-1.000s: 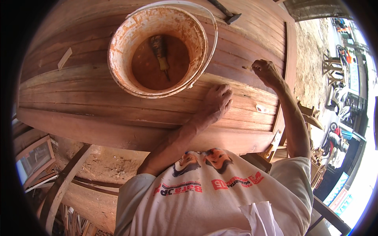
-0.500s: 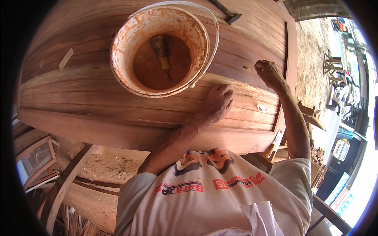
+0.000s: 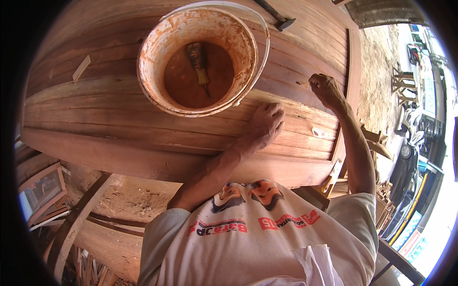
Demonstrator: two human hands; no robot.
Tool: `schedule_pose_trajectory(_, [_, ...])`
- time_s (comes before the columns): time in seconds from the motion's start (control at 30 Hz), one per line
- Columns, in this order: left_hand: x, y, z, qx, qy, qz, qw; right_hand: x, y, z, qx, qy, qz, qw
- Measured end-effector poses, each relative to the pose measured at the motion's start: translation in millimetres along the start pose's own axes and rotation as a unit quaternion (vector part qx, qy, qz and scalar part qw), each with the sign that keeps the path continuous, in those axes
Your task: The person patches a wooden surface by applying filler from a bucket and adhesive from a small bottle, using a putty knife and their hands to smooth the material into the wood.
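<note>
A large planked wooden panel (image 3: 157,136) lies before me. My left hand (image 3: 268,123) rests on its planks, fingers curled together; whatever they may hold is hidden. Farther right, my right hand (image 3: 327,89) is over the panel with its fingers closed; I cannot make out anything in them. Beside its fingertips is a small brown crumb-like bit (image 3: 302,83). Left of my left hand stands a white bucket (image 3: 151,57), smeared with orange-brown and holding brown liquid (image 3: 179,88). Inside it lies a dark tool (image 3: 196,55) with a yellowish tapered part and thin tip.
A hammer (image 3: 285,24) lies at the panel's far side. A small wood piece (image 3: 81,68) is at left, and a pale scrap (image 3: 318,132) near the right edge. A framed pane (image 3: 43,190) stands lower left. A dark car (image 3: 404,190) shows at right.
Both hands keep nearly the same place and shape. The view has shifted slightly, so the bucket appears a little farther right. A dark car has come into view at the right.
</note>
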State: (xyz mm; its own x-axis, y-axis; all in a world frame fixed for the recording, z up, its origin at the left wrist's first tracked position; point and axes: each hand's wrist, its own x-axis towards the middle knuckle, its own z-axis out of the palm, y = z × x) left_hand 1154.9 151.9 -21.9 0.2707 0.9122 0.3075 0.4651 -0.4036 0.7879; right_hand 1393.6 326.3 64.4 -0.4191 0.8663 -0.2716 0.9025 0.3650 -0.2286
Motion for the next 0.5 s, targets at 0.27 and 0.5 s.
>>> schedule_pose_trajectory(0.27, [-0.2,-0.2,-2.5,-0.007,0.0,0.006,1.0,4.4,-6.0,1.2,0.038,0.018,-0.016,0.999])
schedule_pose_trajectory(0.5, [-1.3,-1.0,-1.7,-0.019,-0.002,0.006,1.0,3.4,-4.3,4.1,0.021,0.022,-0.014,0.999])
